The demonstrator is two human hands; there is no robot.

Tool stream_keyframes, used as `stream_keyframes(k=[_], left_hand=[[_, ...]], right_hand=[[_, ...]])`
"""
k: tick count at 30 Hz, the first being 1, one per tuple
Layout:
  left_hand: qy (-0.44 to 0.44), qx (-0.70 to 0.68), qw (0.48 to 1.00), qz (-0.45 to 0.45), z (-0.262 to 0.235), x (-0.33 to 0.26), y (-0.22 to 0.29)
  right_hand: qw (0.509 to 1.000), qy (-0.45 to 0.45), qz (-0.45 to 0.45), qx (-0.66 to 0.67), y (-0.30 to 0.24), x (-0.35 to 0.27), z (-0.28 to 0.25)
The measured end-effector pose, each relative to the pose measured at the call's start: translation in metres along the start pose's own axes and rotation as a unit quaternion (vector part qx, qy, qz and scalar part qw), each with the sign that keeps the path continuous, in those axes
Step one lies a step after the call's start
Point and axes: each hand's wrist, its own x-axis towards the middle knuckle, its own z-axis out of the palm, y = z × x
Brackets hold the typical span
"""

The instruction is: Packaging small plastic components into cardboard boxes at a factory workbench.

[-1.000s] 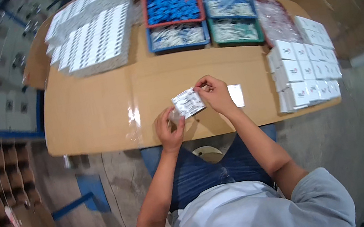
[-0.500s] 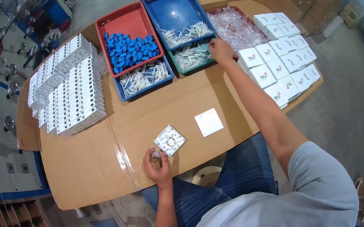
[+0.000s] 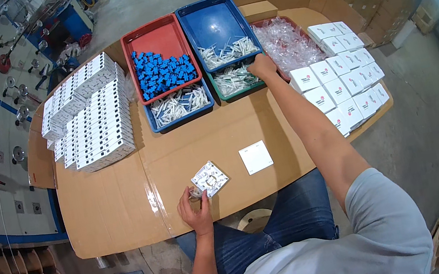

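1. My left hand (image 3: 197,209) sits at the table's (image 3: 126,205) near edge, fingers pinched on the near-left corner of the plate (image 3: 210,178).
2. The plate is square, so has no long axis; it lies flat, turned diamond-wise, one corner toward me.
3. A white cover (image 3: 256,157) lies just right of it, apart.
4. My right hand (image 3: 262,66) reaches to the far edge, over the green tray (image 3: 224,96) of white parts; I cannot tell whether its fingers grip anything.

Grey short-sleeved tee — blue jeans (bare forearms)
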Motion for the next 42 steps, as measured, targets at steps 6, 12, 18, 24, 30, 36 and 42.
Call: stream_keyframes(k=[6,12,18,24,30,36,42], left_hand=[[0.01,-0.008,0.999,0.03,0.005,-0.004,-0.002],[0.016,0.004,0.999,0.03,0.002,-0.003,-0.006],[0.034,-0.01,0.998,0.046,0.002,0.004,-0.005],[0.044,-0.01,0.998,0.042,-0.003,0.008,0.005],[0.049,-0.02,0.997,0.052,-0.004,0.006,0.005],[0.053,-0.039,0.995,0.071,-0.003,0.003,0.001],[0.053,-0.059,0.995,0.056,-0.002,0.002,-0.001]], right_hand=[[0.996,-0.008,-0.005,0.086,0.02,0.013,-0.001],[0.957,0.062,-0.091,0.27,0.036,-0.027,-0.005],[0.903,-0.086,-0.028,0.42,0.026,-0.098,-0.03],[0.843,-0.193,-0.109,0.49,-0.012,-0.242,-0.008],[0.773,-0.347,-0.12,0.517,-0.06,-0.347,0.011],[0.852,-0.244,-0.292,0.36,-0.076,-0.374,0.012],[0.863,-0.13,-0.409,0.266,-0.078,-0.384,0.015]])
